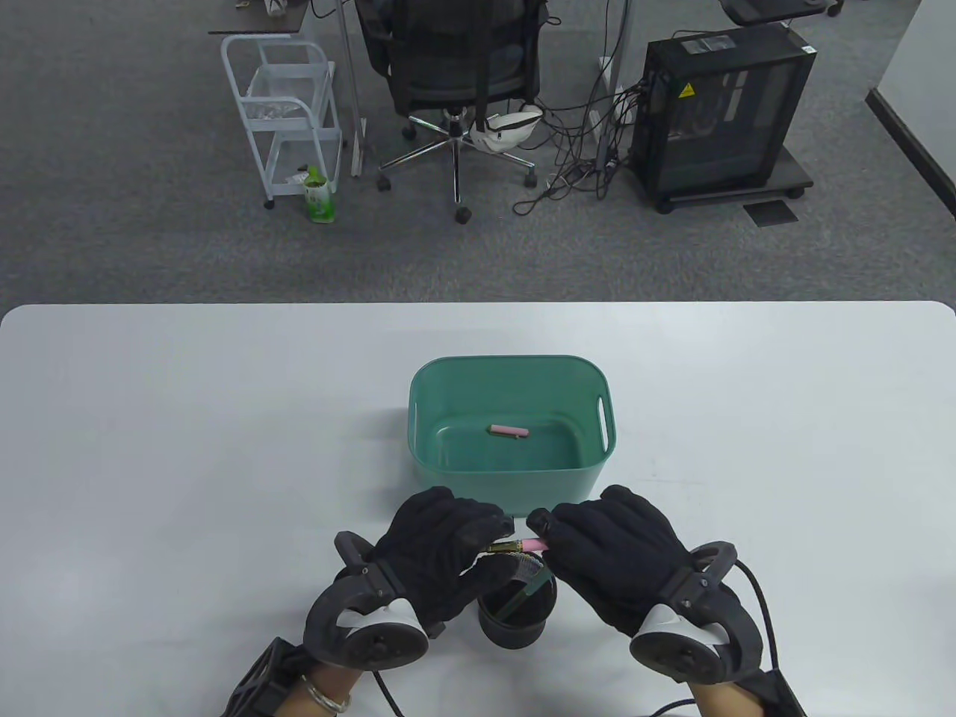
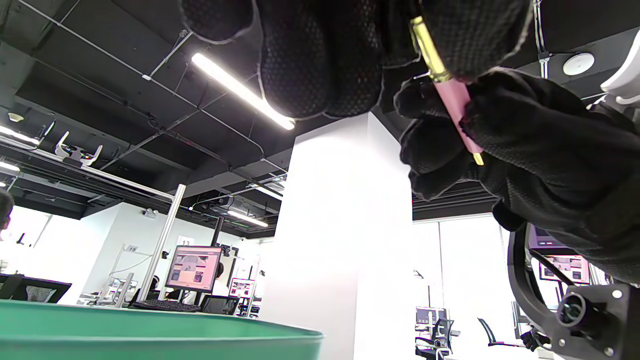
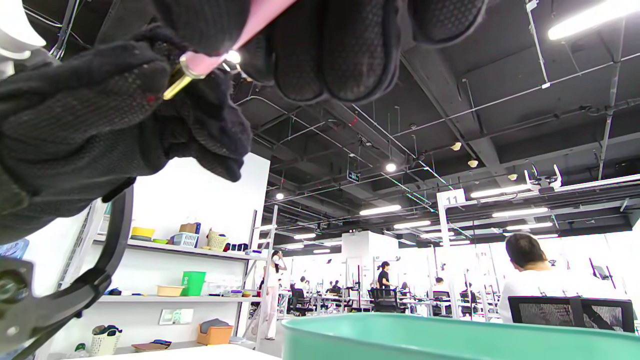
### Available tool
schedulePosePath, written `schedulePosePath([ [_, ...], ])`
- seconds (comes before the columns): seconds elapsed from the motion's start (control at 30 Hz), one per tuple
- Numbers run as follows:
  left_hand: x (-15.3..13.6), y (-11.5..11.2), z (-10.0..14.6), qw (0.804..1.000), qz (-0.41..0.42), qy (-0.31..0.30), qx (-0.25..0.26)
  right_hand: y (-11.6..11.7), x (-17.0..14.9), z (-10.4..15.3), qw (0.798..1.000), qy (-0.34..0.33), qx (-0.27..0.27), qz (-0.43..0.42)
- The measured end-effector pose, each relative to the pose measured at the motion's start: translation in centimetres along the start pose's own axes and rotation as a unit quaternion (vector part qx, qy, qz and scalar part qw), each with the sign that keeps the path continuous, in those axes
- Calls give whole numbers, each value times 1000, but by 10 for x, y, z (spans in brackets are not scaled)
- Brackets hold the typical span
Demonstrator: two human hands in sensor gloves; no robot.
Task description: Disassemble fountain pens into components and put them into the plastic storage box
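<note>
We see a green plastic storage box (image 1: pixel 512 418) standing on the white table (image 1: pixel 187 448), near its middle. One pink pen component (image 1: pixel 508 431) lies on the box floor, lengthwise across the view. Nearer the table's front edge stands a black cup (image 1: pixel 515 616), partly hidden under the hands, with a dark green pen (image 1: pixel 525 594) leaning inside it.

Both gloved hands meet just in front of the box, above the cup. Between them we see a pink fountain pen (image 1: pixel 523 545) held roughly level, its gold section toward the left hand (image 1: pixel 441 553) and its pink barrel toward the right hand (image 1: pixel 612 553). In the left wrist view, the left fingers and thumb curl round the gold end while the right fingers close on the pink barrel. The right wrist view confirms both grasps. Each hand carries a tracker on its back, knuckles turned upward, wrists entering from the bottom edge.
</note>
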State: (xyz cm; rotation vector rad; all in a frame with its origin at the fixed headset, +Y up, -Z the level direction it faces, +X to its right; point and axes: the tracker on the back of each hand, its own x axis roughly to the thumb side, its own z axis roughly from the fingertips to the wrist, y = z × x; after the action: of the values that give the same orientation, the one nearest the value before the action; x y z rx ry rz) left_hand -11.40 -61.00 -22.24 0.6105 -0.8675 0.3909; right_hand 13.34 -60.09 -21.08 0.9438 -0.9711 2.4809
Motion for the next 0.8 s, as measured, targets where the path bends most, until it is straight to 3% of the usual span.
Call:
schedulePosePath([
  [0.8, -1, 1, 1, 1000, 9, 3, 26, 3, 2, 0, 1000, -7, -4, -7],
])
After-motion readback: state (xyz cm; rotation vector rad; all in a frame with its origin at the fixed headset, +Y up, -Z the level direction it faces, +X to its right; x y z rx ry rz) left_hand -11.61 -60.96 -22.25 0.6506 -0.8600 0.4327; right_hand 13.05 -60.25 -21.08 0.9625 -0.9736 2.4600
